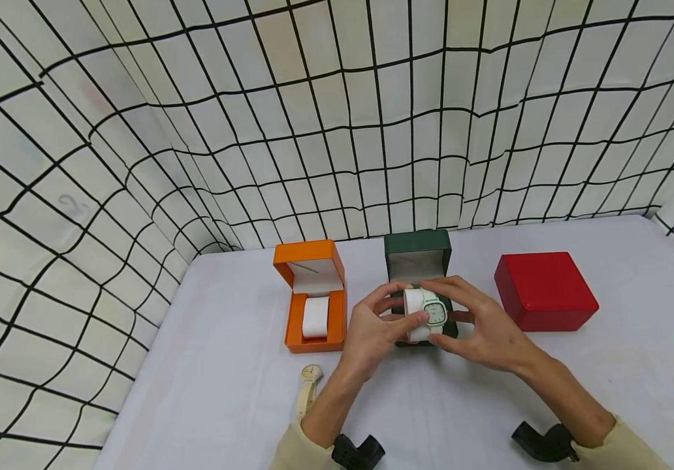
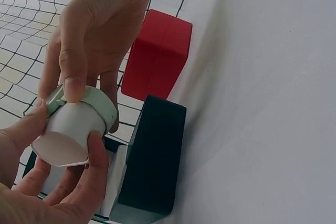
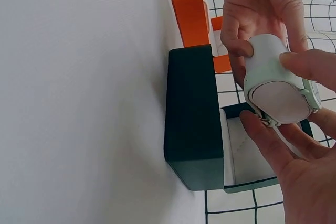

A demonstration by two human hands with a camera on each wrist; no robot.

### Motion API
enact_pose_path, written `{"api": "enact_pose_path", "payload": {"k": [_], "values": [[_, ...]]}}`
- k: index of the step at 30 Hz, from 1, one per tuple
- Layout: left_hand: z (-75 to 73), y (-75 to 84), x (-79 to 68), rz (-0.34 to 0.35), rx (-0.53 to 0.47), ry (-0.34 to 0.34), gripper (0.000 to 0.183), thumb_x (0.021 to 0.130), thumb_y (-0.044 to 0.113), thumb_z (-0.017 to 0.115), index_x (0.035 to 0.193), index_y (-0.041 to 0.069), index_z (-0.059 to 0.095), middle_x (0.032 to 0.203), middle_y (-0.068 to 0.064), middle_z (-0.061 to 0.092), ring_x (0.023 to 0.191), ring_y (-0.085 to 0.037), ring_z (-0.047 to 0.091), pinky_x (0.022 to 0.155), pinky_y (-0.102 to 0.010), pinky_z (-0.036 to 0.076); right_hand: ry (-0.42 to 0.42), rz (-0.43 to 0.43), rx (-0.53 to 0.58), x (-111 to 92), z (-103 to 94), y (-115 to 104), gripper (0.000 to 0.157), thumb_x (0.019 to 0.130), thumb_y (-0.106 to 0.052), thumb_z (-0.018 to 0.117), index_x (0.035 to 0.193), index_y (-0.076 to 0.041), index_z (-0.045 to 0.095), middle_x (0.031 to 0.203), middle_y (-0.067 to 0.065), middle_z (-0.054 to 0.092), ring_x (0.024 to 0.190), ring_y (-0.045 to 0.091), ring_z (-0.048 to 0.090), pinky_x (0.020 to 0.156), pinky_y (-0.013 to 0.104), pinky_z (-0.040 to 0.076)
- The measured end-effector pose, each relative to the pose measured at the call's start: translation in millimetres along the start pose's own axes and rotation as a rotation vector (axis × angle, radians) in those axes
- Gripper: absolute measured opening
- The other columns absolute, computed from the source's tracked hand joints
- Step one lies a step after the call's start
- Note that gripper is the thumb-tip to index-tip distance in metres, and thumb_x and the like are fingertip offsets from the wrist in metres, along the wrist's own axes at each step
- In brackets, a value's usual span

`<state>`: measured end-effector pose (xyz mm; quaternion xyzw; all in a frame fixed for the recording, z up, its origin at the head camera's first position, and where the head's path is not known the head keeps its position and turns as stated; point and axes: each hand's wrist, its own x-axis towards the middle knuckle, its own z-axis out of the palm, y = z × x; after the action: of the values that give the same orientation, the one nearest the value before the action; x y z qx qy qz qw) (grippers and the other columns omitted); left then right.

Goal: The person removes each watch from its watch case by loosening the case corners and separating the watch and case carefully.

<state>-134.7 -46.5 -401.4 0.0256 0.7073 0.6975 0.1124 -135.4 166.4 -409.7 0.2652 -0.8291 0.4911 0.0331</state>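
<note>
A pale green wristwatch is wrapped around a white watch cushion, sitting toward its right end. My left hand grips the cushion's bare left end, thumb on top and fingers beneath. From the other side my right hand holds the watch and cushion, its thumb at the strap in the left wrist view. Both hands are over a green watch box, whose lid stands raised. In the right wrist view the watch strap circles the cushion, and the green box lies open below.
An orange watch box stands open on the left with a white cushion inside. A cream watch lies in front of it, near my left forearm. On the right is a closed red box. A wire grid rises behind the table.
</note>
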Motion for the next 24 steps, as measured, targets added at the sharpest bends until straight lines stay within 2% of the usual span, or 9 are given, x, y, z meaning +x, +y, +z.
{"api": "enact_pose_path", "payload": {"k": [8, 15, 24], "values": [[-1.7, 0.1, -1.9, 0.015, 0.000, -0.027, 0.046, 0.089, 0.015, 0.084, 0.132, 0.017, 0.067, 0.126, -0.013, 0.073, 0.097, -0.021, 0.078, 0.079, -0.031, 0.065, -0.003, -0.006, 0.000, -1.7, 2.5, 1.2, 0.084, 0.077, -0.008, 0.091, 0.152, -0.020, 0.053, 0.142, 0.004, 0.056, 0.126, 0.022, 0.054, 0.089, 0.046, 0.063], [-2.7, 4.3, -1.0, -0.003, 0.000, -0.060, 0.053, 0.087, 0.014, 0.085, 0.136, 0.020, 0.065, 0.128, -0.010, 0.074, 0.097, -0.020, 0.078, 0.076, -0.032, 0.065, 0.022, -0.020, -0.003, -3.9, 2.8, -0.7, 0.088, 0.075, 0.001, 0.089, 0.152, -0.014, 0.051, 0.142, 0.004, 0.056, 0.125, 0.011, 0.052, 0.089, 0.044, 0.064], [-3.0, 4.9, 0.0, -0.022, -0.021, -0.080, 0.053, 0.088, 0.007, 0.082, 0.137, 0.017, 0.063, 0.130, -0.014, 0.073, 0.098, -0.018, 0.076, 0.076, -0.031, 0.065, 0.011, -0.011, -0.022, -4.8, 4.3, -2.7, 0.094, 0.073, 0.005, 0.087, 0.156, -0.012, 0.047, 0.144, 0.007, 0.053, 0.129, 0.023, 0.052, 0.092, 0.046, 0.063]]}}
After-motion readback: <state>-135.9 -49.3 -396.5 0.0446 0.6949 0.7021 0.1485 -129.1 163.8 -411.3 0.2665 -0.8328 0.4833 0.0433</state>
